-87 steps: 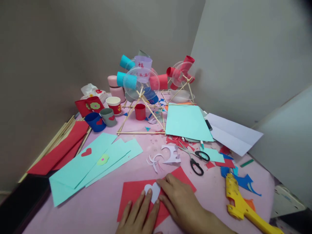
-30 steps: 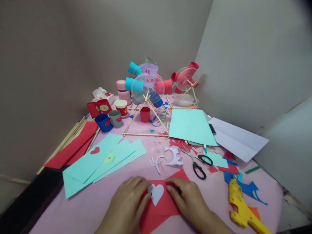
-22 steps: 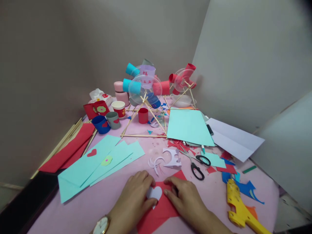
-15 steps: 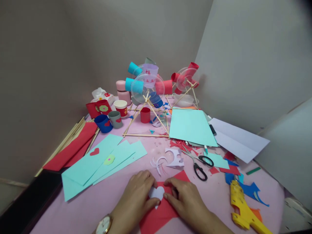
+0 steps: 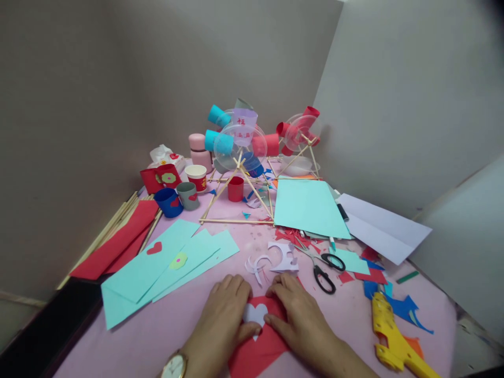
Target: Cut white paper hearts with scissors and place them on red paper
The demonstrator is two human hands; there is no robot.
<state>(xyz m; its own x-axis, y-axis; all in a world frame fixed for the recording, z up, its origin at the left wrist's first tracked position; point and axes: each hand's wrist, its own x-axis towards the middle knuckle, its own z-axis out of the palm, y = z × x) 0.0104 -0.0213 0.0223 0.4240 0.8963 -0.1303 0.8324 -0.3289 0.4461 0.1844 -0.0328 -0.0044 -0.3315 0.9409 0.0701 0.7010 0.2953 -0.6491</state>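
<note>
Now touching a white heart (image 5: 255, 314) on red paper (image 5: 258, 355) with left hand (image 5: 226, 311) and right hand (image 5: 297, 311), in half-open grip.

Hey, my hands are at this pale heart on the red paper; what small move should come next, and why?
Probably a gentle press with both thumbs: the heart lies on the red paper between your left hand and right hand, thumbs at its edges. Whether it's stuck down isn't visible.

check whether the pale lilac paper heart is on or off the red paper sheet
On: the pale lilac paper heart lies on the red paper sheet, red showing beyond its uncovered edges. Whether it's glued, I cannot tell.
</note>
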